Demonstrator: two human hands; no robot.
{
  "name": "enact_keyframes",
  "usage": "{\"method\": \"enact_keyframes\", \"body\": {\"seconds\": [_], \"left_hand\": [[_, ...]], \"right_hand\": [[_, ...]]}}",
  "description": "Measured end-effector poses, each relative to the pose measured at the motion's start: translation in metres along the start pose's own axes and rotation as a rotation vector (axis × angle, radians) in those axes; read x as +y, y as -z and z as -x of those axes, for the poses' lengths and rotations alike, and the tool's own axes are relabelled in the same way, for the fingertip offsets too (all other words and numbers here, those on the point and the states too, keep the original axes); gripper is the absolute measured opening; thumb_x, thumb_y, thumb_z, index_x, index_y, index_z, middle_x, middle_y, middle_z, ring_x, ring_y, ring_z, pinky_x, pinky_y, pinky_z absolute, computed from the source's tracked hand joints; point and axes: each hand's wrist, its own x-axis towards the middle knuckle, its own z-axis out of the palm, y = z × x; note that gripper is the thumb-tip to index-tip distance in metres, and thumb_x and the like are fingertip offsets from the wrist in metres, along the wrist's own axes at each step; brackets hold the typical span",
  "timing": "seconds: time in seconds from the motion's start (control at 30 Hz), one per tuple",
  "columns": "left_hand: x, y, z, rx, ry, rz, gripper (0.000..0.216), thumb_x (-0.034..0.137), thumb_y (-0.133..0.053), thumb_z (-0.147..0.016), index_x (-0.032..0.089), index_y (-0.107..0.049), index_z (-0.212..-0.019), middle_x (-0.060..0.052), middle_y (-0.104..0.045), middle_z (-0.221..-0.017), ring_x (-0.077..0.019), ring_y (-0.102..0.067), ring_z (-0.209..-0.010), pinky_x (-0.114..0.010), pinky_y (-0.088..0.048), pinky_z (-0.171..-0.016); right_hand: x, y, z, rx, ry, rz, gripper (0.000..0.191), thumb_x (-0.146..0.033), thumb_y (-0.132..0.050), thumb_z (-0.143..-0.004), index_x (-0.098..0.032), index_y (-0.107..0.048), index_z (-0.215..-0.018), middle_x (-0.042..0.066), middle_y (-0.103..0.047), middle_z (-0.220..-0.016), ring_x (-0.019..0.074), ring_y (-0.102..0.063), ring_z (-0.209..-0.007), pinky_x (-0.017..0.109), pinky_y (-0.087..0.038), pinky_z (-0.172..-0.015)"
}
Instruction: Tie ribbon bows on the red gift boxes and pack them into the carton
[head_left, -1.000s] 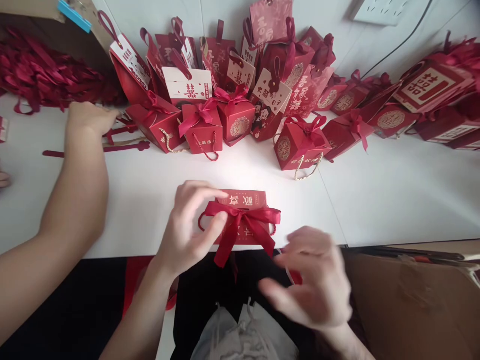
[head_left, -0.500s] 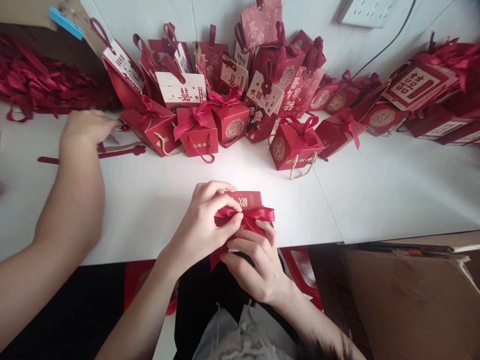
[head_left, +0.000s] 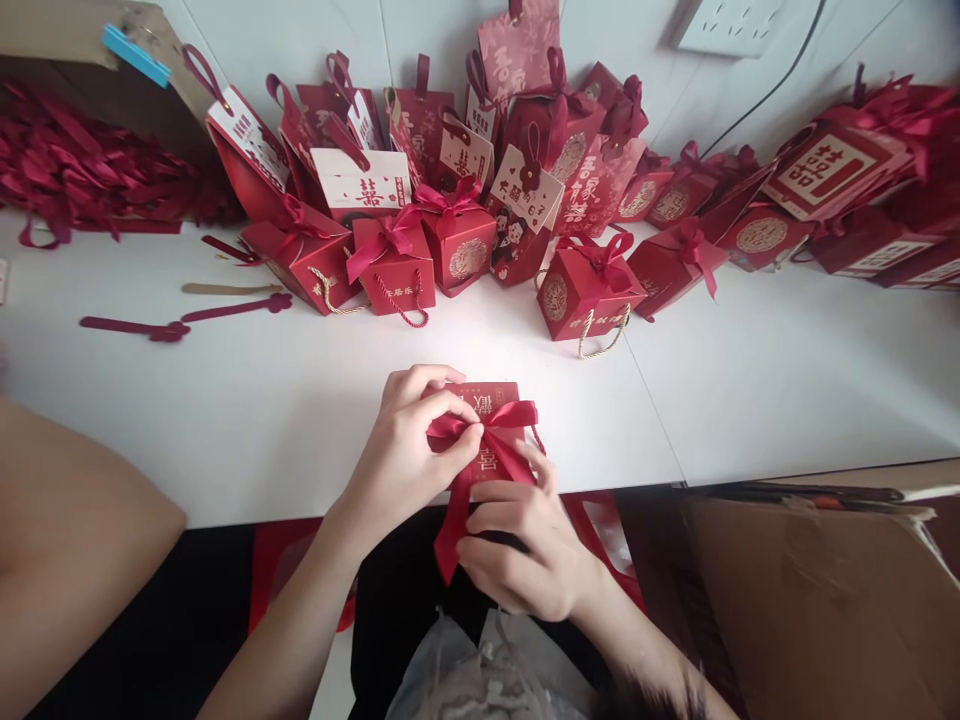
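A small red gift box [head_left: 495, 393] with gold print lies at the table's front edge. Across it runs a shiny red ribbon [head_left: 514, 414] tied in a bow. My left hand [head_left: 420, 440] is closed, thumb and index finger pinching the bow beside its knot. Just below and to the right, my right hand [head_left: 529, 535] has its fingers curled at the ribbon's right tail, which vanishes under them; the exact grip is partly hidden. The other tail hangs over the table edge between my hands. A twisted red cord shows at the box's right side.
Finished red boxes with bows [head_left: 457, 245] and tagged bags [head_left: 364, 185] crowd along the wall. Strap pieces [head_left: 135, 328] lie at left, near a heap of ribbons [head_left: 82, 160]. Another person's arm [head_left: 75, 540] is at the left; a cardboard box [head_left: 817, 600] stands at lower right.
My right hand has drawn slightly down and right, uncovering more of the box and the hanging tail. My left hand keeps its pinch. The other person's arm has pulled back from the strap pieces.
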Motion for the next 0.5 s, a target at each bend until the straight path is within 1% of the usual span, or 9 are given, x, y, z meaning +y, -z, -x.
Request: {"method": "enact_keyframes", "body": {"seconds": [0.03,0.07,0.1,0.13,0.2,0.27,0.3,0.37,0.5], "left_hand": [[0.000,0.000,0.000,-0.002,-0.001,0.001,0.006,0.017,-0.057,-0.079,0.020,-0.062,-0.075,-0.003,-0.054,-0.105,-0.0191,-0.048,-0.107,-0.034,-0.043,-0.096],[-0.001,0.000,0.001,-0.003,-0.001,0.003,0.006,0.018,-0.057,-0.079,0.020,-0.061,-0.075,-0.003,-0.053,-0.105,-0.0191,-0.048,-0.107,-0.034,-0.043,-0.096],[-0.001,0.000,0.001,-0.003,0.000,0.005,0.006,0.018,-0.057,-0.079,0.020,-0.061,-0.075,-0.003,-0.053,-0.105,-0.0192,-0.048,-0.107,-0.034,-0.043,-0.096],[-0.001,0.000,0.001,-0.003,0.000,0.008,0.006,0.018,-0.057,-0.079,0.020,-0.061,-0.076,-0.003,-0.053,-0.105,-0.0193,-0.048,-0.107,-0.035,-0.043,-0.095],[-0.001,-0.001,0.001,0.000,-0.002,0.011,0.006,0.018,-0.057,-0.079,0.021,-0.061,-0.076,-0.003,-0.053,-0.105,-0.0195,-0.048,-0.108,-0.035,-0.043,-0.095],[0.000,-0.001,0.001,0.003,-0.007,0.012,0.007,0.018,-0.056,-0.080,0.020,-0.061,-0.076,-0.003,-0.053,-0.104,-0.0196,-0.048,-0.108,-0.035,-0.043,-0.095],[0.000,-0.001,0.001,0.004,-0.008,0.013,0.007,0.018,-0.056,-0.080,0.020,-0.061,-0.076,-0.003,-0.053,-0.104,-0.0196,-0.048,-0.108,-0.035,-0.043,-0.095],[0.000,-0.001,0.000,0.004,-0.006,0.014,0.006,0.019,-0.056,-0.080,0.020,-0.061,-0.076,-0.003,-0.052,-0.104,-0.0196,-0.048,-0.109,-0.035,-0.043,-0.096],[0.000,-0.001,0.001,-0.005,0.000,0.017,0.006,0.018,-0.057,-0.080,0.021,-0.060,-0.075,-0.003,-0.052,-0.105,-0.0196,-0.048,-0.109,-0.035,-0.043,-0.096]], "right_hand": [[0.002,0.005,0.000,0.083,-0.052,-0.021,0.007,-0.021,-0.048,-0.086,-0.020,-0.055,-0.084,0.000,-0.056,-0.073,0.0155,-0.058,-0.081,0.041,-0.042,-0.087],[0.004,0.011,0.000,0.160,-0.150,-0.029,0.009,-0.026,-0.046,-0.086,-0.020,-0.052,-0.084,0.000,-0.053,-0.072,0.0162,-0.056,-0.077,0.039,-0.044,-0.080],[0.006,0.017,0.001,0.199,-0.283,-0.023,0.014,-0.030,-0.044,-0.088,-0.020,-0.050,-0.082,0.000,-0.050,-0.070,0.0161,-0.054,-0.071,0.036,-0.045,-0.072],[0.008,0.022,0.000,0.180,-0.432,-0.015,0.019,-0.033,-0.041,-0.089,-0.020,-0.048,-0.078,0.000,-0.048,-0.068,0.0151,-0.050,-0.066,0.033,-0.043,-0.066],[0.011,0.032,-0.001,-0.017,-0.709,-0.025,0.028,-0.035,-0.039,-0.091,-0.019,-0.044,-0.068,-0.001,-0.045,-0.061,0.0126,-0.043,-0.058,0.028,-0.038,-0.057],[0.010,0.037,-0.002,-0.238,-0.888,-0.113,0.036,-0.040,-0.041,-0.091,-0.019,-0.041,-0.061,-0.003,-0.042,-0.056,0.0103,-0.037,-0.053,0.025,-0.033,-0.053],[0.010,0.038,-0.003,-0.293,-0.949,-0.176,0.038,-0.042,-0.042,-0.090,-0.018,-0.039,-0.060,-0.004,-0.039,-0.055,0.0094,-0.035,-0.052,0.024,-0.031,-0.052],[0.008,0.037,-0.004,-0.326,-1.034,-0.295,0.040,-0.044,-0.043,-0.090,-0.018,-0.037,-0.060,-0.005,-0.036,-0.055,0.0083,-0.031,-0.052,0.022,-0.028,-0.050],[0.008,0.036,-0.003,-0.311,-1.038,-0.479,0.040,-0.043,-0.041,-0.091,-0.018,-0.036,-0.060,-0.004,-0.033,-0.058,0.0084,-0.029,-0.054,0.022,-0.026,-0.050]]}}
